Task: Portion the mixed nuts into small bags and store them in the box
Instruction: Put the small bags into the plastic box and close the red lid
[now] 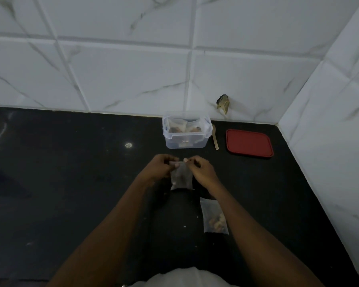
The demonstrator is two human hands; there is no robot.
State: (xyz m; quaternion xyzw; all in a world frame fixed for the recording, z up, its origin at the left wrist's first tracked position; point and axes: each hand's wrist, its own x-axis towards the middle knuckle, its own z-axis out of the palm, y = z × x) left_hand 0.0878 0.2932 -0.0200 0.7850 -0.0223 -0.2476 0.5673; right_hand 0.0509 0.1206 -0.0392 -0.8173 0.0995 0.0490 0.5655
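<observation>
While my left hand (160, 166) and right hand (201, 170) pinch the top of the small bag (180, 177) above the counter (71, 183), I fear a half-closed seal spilling later.

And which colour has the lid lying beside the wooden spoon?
The lid is red, clearest in the head view.

There is one view only, worn on the person's head. It looks forward and steeply down over the dark surface (71, 183) toward the tiled wall (112, 69) and its right corner. The wide lens bends the tile lines. The forearms (112, 224) enter from the bottom edge, close beneath it.
</observation>
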